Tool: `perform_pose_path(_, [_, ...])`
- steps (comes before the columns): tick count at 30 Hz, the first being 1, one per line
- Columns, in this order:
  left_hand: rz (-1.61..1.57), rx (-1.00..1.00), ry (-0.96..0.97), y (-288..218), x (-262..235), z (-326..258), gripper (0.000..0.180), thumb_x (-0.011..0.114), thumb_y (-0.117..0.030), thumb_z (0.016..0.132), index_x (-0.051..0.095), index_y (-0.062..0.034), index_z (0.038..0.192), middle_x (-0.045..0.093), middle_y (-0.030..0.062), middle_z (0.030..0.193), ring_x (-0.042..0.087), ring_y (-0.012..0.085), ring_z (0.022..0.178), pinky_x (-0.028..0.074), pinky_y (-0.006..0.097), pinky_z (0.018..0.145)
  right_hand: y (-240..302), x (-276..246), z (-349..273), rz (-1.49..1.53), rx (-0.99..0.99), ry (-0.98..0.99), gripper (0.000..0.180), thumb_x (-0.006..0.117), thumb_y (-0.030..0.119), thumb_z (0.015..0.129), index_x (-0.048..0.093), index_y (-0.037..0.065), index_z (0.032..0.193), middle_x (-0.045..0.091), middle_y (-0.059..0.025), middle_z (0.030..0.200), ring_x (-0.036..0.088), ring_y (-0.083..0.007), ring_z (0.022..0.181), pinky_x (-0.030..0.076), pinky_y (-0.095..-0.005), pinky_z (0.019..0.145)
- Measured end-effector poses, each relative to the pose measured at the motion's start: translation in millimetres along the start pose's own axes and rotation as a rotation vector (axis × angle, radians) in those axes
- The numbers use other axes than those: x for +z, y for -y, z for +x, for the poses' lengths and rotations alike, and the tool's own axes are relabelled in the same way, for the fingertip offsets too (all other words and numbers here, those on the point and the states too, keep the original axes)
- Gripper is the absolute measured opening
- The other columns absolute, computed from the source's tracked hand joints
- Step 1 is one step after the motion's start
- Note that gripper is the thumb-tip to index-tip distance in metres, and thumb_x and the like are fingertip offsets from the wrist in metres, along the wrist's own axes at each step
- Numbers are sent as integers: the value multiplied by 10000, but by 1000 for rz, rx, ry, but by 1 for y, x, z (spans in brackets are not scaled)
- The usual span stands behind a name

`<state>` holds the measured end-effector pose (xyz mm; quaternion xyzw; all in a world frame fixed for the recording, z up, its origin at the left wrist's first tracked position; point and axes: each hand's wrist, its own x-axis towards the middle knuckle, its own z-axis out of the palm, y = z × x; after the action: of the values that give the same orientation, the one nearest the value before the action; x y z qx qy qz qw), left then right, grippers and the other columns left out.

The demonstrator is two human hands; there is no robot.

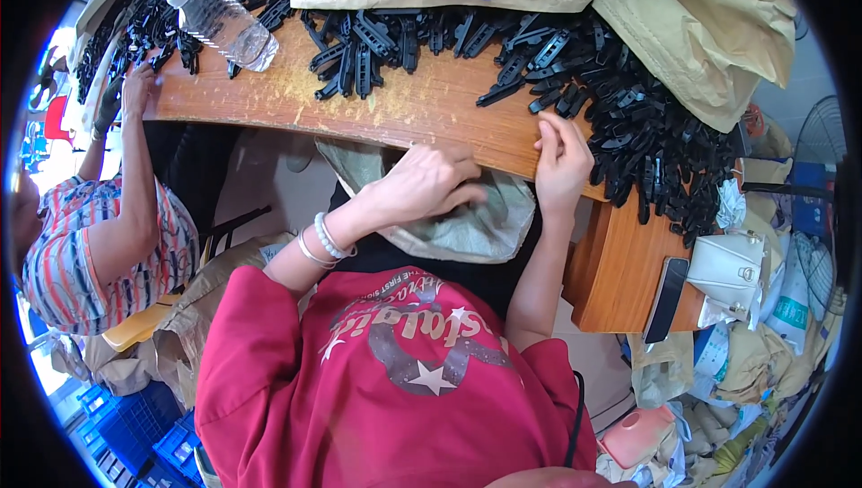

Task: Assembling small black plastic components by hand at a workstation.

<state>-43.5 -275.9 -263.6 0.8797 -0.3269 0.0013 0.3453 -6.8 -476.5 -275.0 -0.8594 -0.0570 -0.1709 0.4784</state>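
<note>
- Sack point(485, 223), grey-green and woven, hangs at the wooden table's point(431, 106) near edge; the left hand point(431, 184) curls closed on its mouth.
- Right hand point(561, 160) rests on the edge, fingers loosely bent, seemingly empty.
- Black plastic clips point(628, 120) heap beyond; sweeping them in looks next, needing the mouth held wide.

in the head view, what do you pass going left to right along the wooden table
co-worker's hand → clear plastic water bottle → small heap of black plastic clips → left hand on the grey-green sack → right hand at the table edge → big heap of black clips → phone
</note>
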Motion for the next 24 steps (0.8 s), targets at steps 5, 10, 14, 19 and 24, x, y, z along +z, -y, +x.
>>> perform_pose_path(5, [301, 153, -242, 37, -14, 69, 208, 591, -113, 749, 619, -62, 949, 507, 112, 908, 586, 278, 815, 494, 365, 623, 2, 20, 19, -438, -126, -10, 255, 522, -7, 845, 635, 47, 1067, 531, -149, 904, 592, -353, 773, 470, -428, 674])
perform_pose_path(10, [378, 313, -4, 64, -1, 65, 246, 610, -125, 751, 600, -12, 970, 544, 101, 899, 597, 255, 817, 497, 348, 648, 5, 21, 1, -403, -235, 21, 187, 588, -12, 806, 650, 34, 977, 533, -122, 888, 600, -312, 782, 475, -398, 667])
perform_pose_path(14, [375, 414, -85, 48, -1, 50, 243, 569, -123, 730, 573, -4, 943, 545, 98, 939, 575, 246, 869, 498, 329, 597, 13, 9, 2, -451, -303, -8, 203, 668, 3, 730, 660, 26, 931, 527, -109, 914, 544, -288, 869, 456, -372, 735])
perform_pose_path(19, [337, 328, -249, 49, -5, 40, 295, 602, -117, 742, 548, -6, 1011, 510, 118, 1050, 537, 255, 962, 488, 348, 597, 7, 1, 8, -551, -301, 37, 228, 655, 2, 741, 602, -12, 963, 530, -130, 956, 536, -315, 922, 429, -401, 814])
perform_pose_path(24, [-247, -15, -553, 34, 5, 39, 210, 546, -64, 875, 530, -24, 1080, 615, 141, 895, 611, 327, 777, 497, 383, 638, 8, 2, 3, -219, -131, 2, 177, 679, 31, 796, 570, 9, 934, 606, -105, 862, 596, -250, 789, 450, -350, 711])
